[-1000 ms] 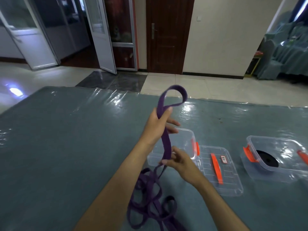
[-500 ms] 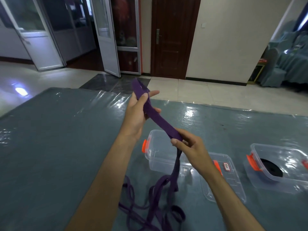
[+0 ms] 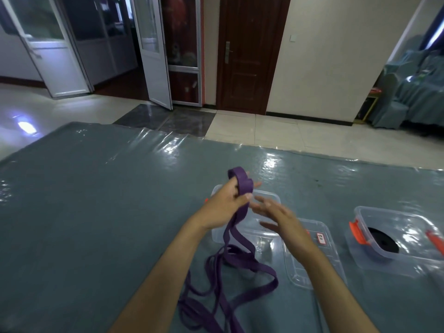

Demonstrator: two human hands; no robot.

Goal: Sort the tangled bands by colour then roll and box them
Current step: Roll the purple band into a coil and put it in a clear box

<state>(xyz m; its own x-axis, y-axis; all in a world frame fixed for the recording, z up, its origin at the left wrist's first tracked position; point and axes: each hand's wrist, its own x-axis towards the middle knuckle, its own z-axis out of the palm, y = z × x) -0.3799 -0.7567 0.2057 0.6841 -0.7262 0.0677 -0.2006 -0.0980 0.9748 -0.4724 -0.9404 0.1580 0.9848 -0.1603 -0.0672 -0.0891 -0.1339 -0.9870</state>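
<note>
Left hand [image 3: 224, 204]: raised over the table, its fingers [image 3: 242, 199] curled round the purple band, a loop of it wound over them.
Right hand [image 3: 278, 218]: just beside the left, blurred, fingers [image 3: 263, 203] spread and straight, holding nothing; whether the tips touch the band I cannot tell.
Purple band [image 3: 240, 182]: the wound loop sits on top of the left fingers; from under them a strand drops to the table, where the rest lies in loose tangled loops near the person's forearms.
Empty clear box [image 3: 269, 233]: directly below both sets of fingers, orange latch on its left side.
Clear lid [image 3: 312, 258]: flat on the table, below and right of the right fingers, with a small label.
Second clear box [image 3: 394, 239]: well apart to the right of the right fingers, orange latches, a rolled black band [image 3: 382, 241] inside.
Table [image 3: 84, 200]: covered in grey-blue cloth under shiny clear plastic.
</note>
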